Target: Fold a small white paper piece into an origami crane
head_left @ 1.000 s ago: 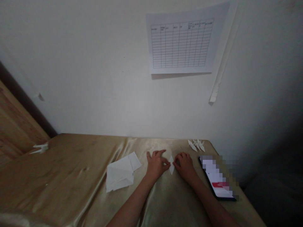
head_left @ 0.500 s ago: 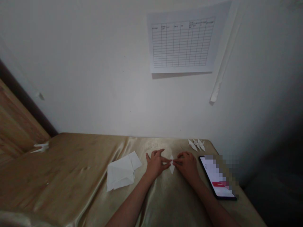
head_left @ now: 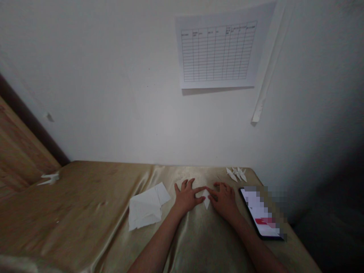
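No wording can be read with certainty. A white sheet (head_left: 218, 85) on the wall carries a printed table (head_left: 215, 57) of ruled columns and rows; small dark characters run along its top row, one short heading to a column, a few of them stacked in more than one line, all too small and blurred to make out. On the surface (head_left: 204, 242), the lit screen of a phone (head_left: 269, 232) shows a red block (head_left: 259, 221) with pale marks, illegible, and pixelation covers part of the display.
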A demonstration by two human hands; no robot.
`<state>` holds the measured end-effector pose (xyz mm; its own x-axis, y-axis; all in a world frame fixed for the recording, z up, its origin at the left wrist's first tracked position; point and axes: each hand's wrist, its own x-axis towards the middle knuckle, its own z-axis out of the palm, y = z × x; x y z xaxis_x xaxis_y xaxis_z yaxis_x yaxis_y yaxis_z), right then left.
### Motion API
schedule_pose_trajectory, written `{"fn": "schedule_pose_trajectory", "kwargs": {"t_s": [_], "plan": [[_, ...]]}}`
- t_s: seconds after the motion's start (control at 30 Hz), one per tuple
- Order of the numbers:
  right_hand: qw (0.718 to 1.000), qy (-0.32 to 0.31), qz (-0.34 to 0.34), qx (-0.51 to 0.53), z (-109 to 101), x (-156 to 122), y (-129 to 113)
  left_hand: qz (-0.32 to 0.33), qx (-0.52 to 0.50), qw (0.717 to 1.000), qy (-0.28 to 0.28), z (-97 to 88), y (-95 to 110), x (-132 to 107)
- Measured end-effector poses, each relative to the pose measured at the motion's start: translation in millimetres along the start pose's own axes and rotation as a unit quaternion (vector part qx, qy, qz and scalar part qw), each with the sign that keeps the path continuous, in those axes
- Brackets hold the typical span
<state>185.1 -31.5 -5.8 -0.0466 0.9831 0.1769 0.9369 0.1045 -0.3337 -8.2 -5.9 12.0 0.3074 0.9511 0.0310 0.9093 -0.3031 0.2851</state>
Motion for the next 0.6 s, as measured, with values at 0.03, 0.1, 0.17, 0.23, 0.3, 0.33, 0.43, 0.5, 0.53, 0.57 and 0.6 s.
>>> {"fn": "schedule_pose_trajectory", "kwargs": {"t_s": [0.03, 0.1, 0.17, 0.23, 0.3, 0.33, 0.43, 0.5, 0.53, 0.57, 0.6], "plan": [[1.000, 0.001, -0.004, -0.004, 0.4, -0.6, 0.0, 0.002, 0.004, 1.000, 0.004, 2.1, -0.4, -0.4], [1.000, 0.001, -0.010, -0.012, 0.8, -1.1, 0.4, 0.010, 0.013, 1.000, 0.019, 6.4, -0.6, -1.6], [1.000, 0.000, -0.015, -0.019, 1.3, -0.2, 1.8, 0.020, 0.020, 0.999, 0.032, 9.7, 0.1, -2.9], [0.999, 0.002, -0.025, -0.024, 2.4, 1.5, 4.2, 0.036, 0.022, 0.998, 0.043, 11.0, 1.8, -3.9], [0.999, 0.008, -0.035, -0.029, 4.1, 3.6, 6.6, 0.049, 0.013, 0.997, 0.053, 10.4, 3.8, -4.6], [0.999, 0.013, -0.036, -0.029, 5.0, 4.5, 7.6, 0.053, 0.005, 0.997, 0.058, 9.8, 4.8, -4.8], [0.999, 0.029, -0.041, -0.019, 6.6, 6.7, 9.5, 0.060, -0.021, 0.996, 0.068, 8.0, 6.4, -4.4], [0.998, 0.034, -0.052, -0.004, 6.3, 7.5, 10.4, 0.058, -0.037, 0.995, 0.065, 7.7, 6.4, -3.5], [0.998, 0.034, -0.058, 0.003, 5.9, 7.8, 10.8, 0.052, -0.045, 0.996, 0.062, 7.7, 6.2, -2.9], [0.997, 0.034, -0.062, 0.010, 5.3, 7.9, 11.2, 0.044, -0.052, 0.996, 0.060, 7.7, 6.2, -2.2], [0.997, 0.032, -0.062, 0.016, 4.7, 8.0, 11.5, 0.033, -0.059, 0.996, 0.057, 7.7, 6.3, -1.6]]}}
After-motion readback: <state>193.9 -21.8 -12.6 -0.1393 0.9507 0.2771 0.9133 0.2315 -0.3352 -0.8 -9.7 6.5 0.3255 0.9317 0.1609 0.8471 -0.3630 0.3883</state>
